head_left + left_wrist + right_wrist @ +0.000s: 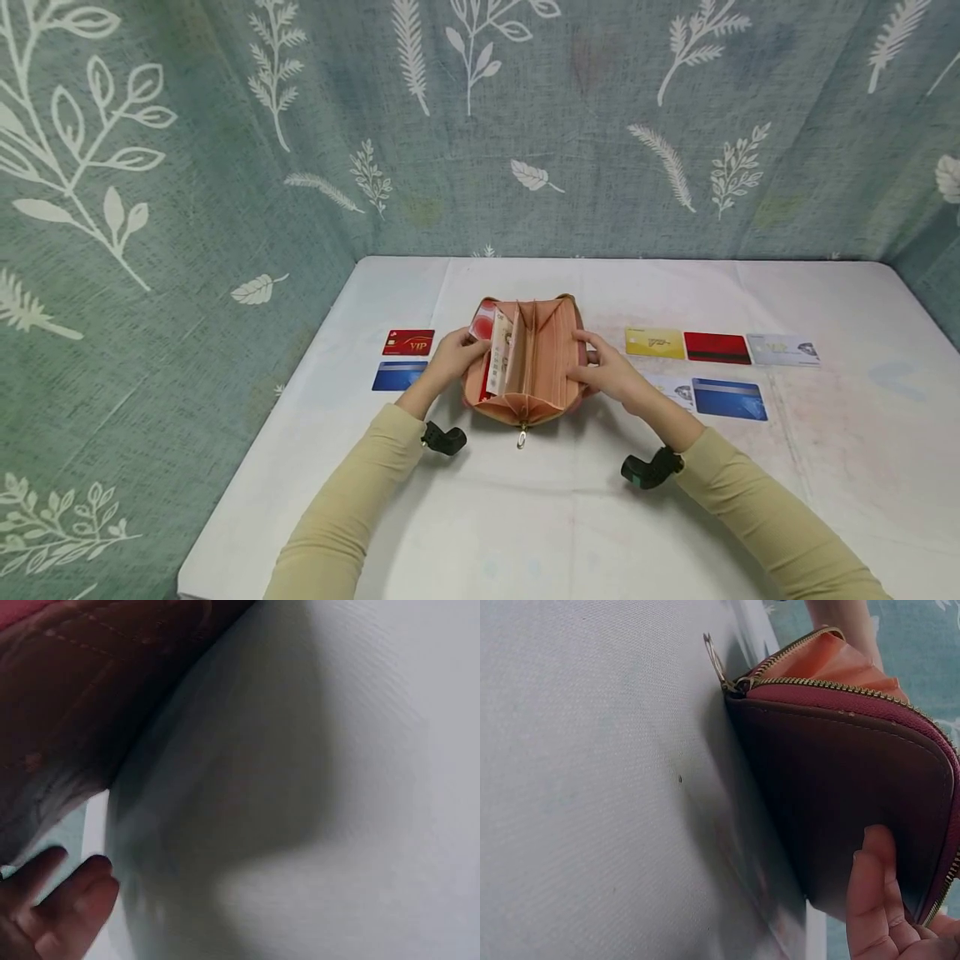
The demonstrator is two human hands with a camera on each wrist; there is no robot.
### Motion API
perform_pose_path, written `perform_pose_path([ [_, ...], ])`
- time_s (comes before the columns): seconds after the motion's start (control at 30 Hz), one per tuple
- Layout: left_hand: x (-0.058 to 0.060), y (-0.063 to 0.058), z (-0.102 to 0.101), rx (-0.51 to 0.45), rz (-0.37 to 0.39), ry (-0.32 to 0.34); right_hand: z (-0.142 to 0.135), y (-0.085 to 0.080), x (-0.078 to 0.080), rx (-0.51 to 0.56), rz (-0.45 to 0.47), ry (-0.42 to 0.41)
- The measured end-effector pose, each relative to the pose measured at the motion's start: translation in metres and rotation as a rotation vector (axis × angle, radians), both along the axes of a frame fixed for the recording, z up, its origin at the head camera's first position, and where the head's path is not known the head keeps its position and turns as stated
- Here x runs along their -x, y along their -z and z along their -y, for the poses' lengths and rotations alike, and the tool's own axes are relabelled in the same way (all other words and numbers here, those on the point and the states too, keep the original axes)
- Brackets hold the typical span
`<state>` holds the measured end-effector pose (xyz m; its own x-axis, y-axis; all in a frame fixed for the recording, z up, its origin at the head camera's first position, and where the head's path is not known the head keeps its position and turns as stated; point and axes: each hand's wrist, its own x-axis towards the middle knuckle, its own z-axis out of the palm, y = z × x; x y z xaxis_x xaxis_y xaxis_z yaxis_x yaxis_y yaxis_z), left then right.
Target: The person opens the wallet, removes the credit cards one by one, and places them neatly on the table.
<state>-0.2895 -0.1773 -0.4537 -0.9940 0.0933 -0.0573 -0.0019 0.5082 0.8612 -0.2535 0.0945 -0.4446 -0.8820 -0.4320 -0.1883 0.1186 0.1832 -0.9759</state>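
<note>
A zip-around wallet [553, 354] stands spread open on the white table, its pink pleated compartments facing up. My left hand [452, 358] grips its left edge, thumb over the rim. On the opposite edge my right hand [611, 371] pinches the cover, fingers behind it. A banknote-like paper [498, 354] and a red-and-white patterned piece [483, 321] sit in the left compartment. The right wrist view shows the dark outer cover [832, 765], the gold zipper [855, 686] and fingers [870, 900] against it. A metal zipper pull [521, 437] hangs at the near end.
Left of the wallet lie a red VIP card [408, 342] and a blue card [399, 376]. To the right are a gold card [655, 342], a red card [717, 348], a silver card [783, 350], another blue card [730, 399] and a partly hidden silver one [678, 390].
</note>
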Motion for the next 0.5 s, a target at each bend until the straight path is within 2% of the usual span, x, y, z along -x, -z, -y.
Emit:
perform_pose_path([
  [0.1, 0.003, -0.006, -0.001, 0.076, 0.003, -0.068, 0.0, 0.001, 0.0, -0.003, 0.001, 0.0],
  [0.23, 0.009, -0.017, -0.007, 0.2, -0.04, -0.13, -0.001, 0.002, 0.0, -0.003, 0.005, 0.008],
  [0.4, 0.015, -0.032, -0.018, 0.397, -0.099, -0.176, -0.001, 0.004, 0.0, -0.006, 0.012, 0.014],
  [0.5, 0.019, -0.036, -0.022, 0.444, -0.09, -0.168, -0.002, 0.004, 0.0, -0.011, 0.013, 0.02],
])
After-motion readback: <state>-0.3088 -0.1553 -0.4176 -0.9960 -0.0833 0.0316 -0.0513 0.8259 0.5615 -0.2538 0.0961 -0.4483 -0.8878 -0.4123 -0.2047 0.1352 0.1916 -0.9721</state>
